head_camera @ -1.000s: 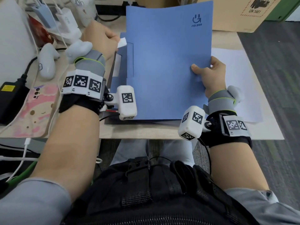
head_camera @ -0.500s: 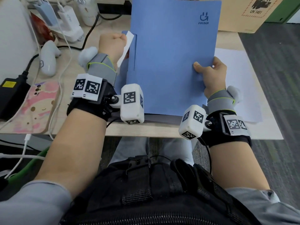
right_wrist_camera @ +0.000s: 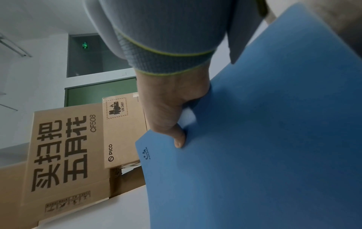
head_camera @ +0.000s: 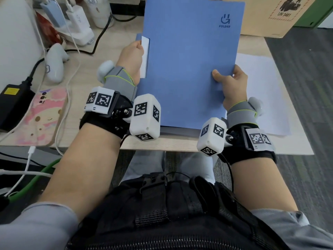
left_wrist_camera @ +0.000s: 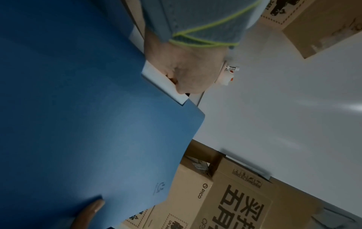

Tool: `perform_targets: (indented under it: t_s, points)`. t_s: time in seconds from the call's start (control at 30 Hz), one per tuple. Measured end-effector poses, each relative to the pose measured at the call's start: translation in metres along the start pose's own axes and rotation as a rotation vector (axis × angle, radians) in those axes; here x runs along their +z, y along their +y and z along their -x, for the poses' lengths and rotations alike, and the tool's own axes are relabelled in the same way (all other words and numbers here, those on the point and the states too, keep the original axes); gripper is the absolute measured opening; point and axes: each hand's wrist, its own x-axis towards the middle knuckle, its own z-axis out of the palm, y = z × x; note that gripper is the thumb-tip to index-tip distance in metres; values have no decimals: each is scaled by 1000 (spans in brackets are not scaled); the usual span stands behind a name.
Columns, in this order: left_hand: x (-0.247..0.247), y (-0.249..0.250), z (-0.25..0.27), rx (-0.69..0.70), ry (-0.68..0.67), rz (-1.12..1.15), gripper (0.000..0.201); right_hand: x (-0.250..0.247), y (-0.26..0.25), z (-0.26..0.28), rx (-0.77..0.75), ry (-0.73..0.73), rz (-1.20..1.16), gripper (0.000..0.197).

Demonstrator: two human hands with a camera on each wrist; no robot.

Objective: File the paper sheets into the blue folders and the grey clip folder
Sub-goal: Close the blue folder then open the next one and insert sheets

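Blue folder: one item, held tilted above the near edge of the desk, lower edge over a dark grey board that I take to be the clip folder, though I cannot confirm it.

Contents: white paper sheet, a strip showing at the folder's left edge.

Hold, left: my left hand has its fingers curled round that left edge, pinching sheet and cover together; the left wrist view shows the same grip on the white strip.

Hold, right: my right hand pinches the right edge, thumb flat on the front cover, the other fingers behind and out of sight.

Handling, by my judgement: thin card, light, with a slight bow visible in the right wrist view; it should flex if gripped at one corner only. Smooth matte face, so the sheet inside may slide out of the open side when tilted. Best taken at both long edges, or along the fold, with thumb pressure across cover and sheet.

Remaining stock: loose white sheets lying flat on the desk under my right hand, apart from the folder. Limp, easily creased; lift by an edge.
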Motion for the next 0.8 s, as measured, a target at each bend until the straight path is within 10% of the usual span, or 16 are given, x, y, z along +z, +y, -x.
perform_targets:
  t_s: [0.2, 0.43, 0.67, 0.8]
  points:
    - [-7, -15, -4, 5, 57, -42, 33, -1, 0, -1, 28, -27, 72, 20]
    - [-29, -37, -7, -61, 105, -829, 17, 0, 10, -4, 157, 29, 261, 28]
    - [-30, -37, -16, -151, 65, -614, 5, 2, 13, -2, 214, 38, 259, 22]
    - [-31, -32, -18, -200, 30, -215, 32, -2, 8, -1, 209, 65, 248, 24]
